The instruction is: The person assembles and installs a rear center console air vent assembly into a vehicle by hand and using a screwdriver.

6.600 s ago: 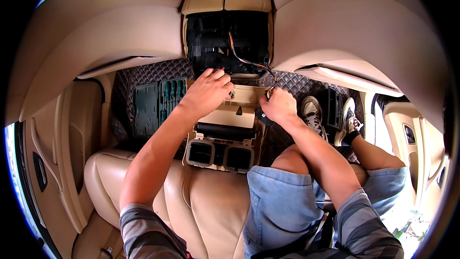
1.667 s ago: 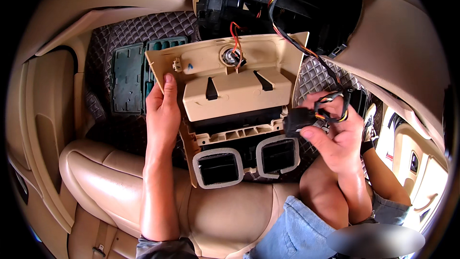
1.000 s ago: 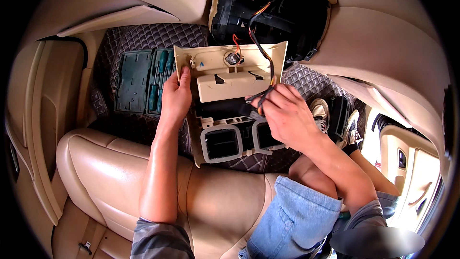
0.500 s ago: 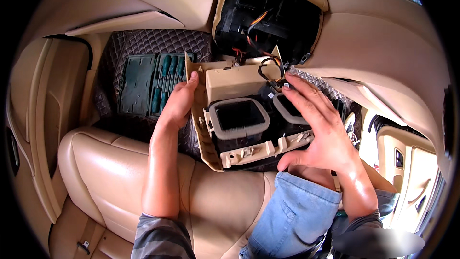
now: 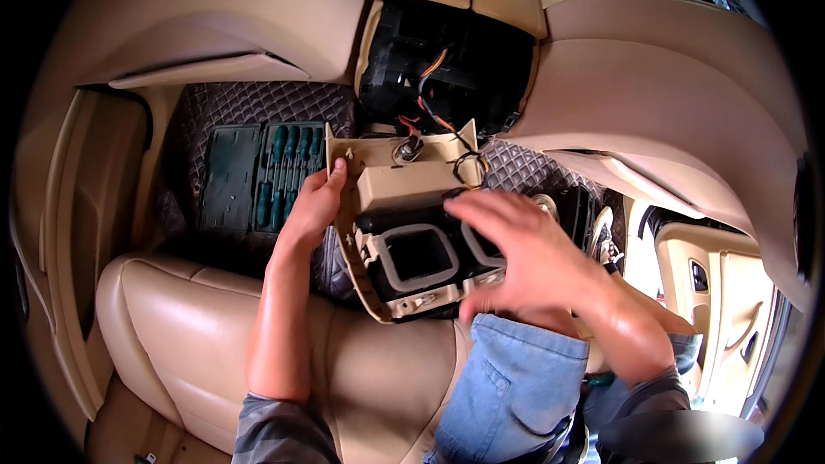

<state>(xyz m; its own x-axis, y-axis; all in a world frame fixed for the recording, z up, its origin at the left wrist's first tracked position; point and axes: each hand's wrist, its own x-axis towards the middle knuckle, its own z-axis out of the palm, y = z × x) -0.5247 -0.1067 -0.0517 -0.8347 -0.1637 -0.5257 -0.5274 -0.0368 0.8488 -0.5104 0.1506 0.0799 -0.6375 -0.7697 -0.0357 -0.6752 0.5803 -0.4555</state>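
My left hand (image 5: 320, 198) grips the left edge of the beige plastic console panel (image 5: 404, 180), thumb over the rim. My right hand (image 5: 524, 258), blurred, spreads its fingers over the panel's right portion, thumb low near its front edge; whether it touches is unclear. Two square vents with grey seals sit in the panel, the left vent (image 5: 415, 259) in full view and the other partly behind my right hand. Striped-wrapped wiring (image 5: 430, 77) runs from the black cavity (image 5: 447, 51) in the centre console down to the panel, where it loops beside a round fitting (image 5: 406, 150).
An open green case (image 5: 228, 176) of screwdrivers (image 5: 279, 176) lies on the quilted floor mat (image 5: 241, 99) at left. A beige rear seat (image 5: 189, 335) is nearest me, with my denim-covered leg (image 5: 507, 387). Seat backs flank the console; an open door (image 5: 713, 301) stands at right.
The panel has tilted so the vents face up, and the wire bundle has left my right hand. That hand has opened and moved over the vents. My left hand still grips the edge.
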